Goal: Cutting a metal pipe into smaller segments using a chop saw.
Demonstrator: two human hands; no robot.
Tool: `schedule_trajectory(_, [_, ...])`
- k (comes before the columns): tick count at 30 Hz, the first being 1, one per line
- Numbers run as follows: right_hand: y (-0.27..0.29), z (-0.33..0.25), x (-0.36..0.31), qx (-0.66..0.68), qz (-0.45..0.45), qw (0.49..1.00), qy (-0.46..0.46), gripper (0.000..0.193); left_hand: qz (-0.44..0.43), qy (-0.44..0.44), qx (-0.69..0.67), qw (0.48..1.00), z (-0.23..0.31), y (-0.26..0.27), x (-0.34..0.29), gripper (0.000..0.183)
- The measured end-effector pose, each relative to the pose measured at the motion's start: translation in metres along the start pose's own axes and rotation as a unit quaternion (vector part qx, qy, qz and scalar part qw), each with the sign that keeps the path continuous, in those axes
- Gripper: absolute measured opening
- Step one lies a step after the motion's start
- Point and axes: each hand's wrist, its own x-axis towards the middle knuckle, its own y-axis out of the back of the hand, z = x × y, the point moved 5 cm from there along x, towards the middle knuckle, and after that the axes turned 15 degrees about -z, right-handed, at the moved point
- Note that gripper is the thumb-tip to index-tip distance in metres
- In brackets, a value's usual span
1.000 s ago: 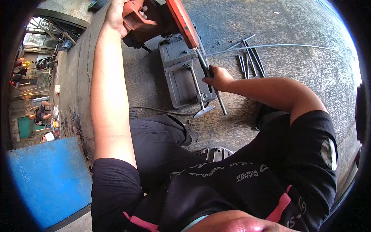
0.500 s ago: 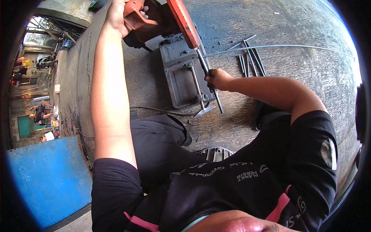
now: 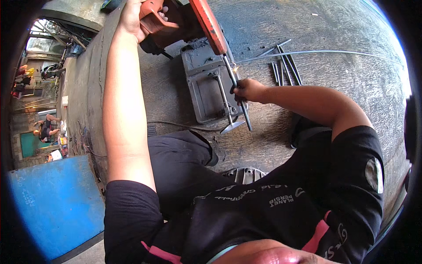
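At the top, my left hand (image 3: 131, 21) is closed around the orange handle of a cut-off saw (image 3: 210, 28), arm stretched out. Its long orange guard slants down over the grey metal base (image 3: 198, 110). My right hand (image 3: 251, 91) grips a thin metal rod (image 3: 247, 119) beside the base. The rod's upper end reaches the tip of the guard, and its lower end points toward me. Small bright sparks (image 3: 235, 69) show just above my right fingers. A clamp screw (image 3: 223, 94) with a flat crossbar handle lies along the base. The cutting disc is hidden under the guard.
Several cut metal rods (image 3: 288, 66) lie on the rough floor to the right. A long thin bar (image 3: 334, 52) runs off rightward from the saw. A cable (image 3: 184, 126) crosses near my knee. A blue panel (image 3: 57, 202) stands at lower left; another person (image 3: 46, 128) sits far left.
Sparks have appeared by the rod near the guard tip. My right hand and the rod's lower end have shifted slightly left. My left hand stays on the saw handle.
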Motion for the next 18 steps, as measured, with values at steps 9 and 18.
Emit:
schedule_trajectory(9, [0.002,-0.021,-0.019,-0.088,0.065,0.992,-0.066,0.032,0.025,0.005,0.002,1.000,0.002,-0.005,-0.006,0.040])
schedule_trajectory(18, [0.022,0.001,-0.013,0.083,0.041,0.996,-0.009,0.023,0.006,0.006,-0.012,1.000,-0.002,0.001,0.000,0.036])
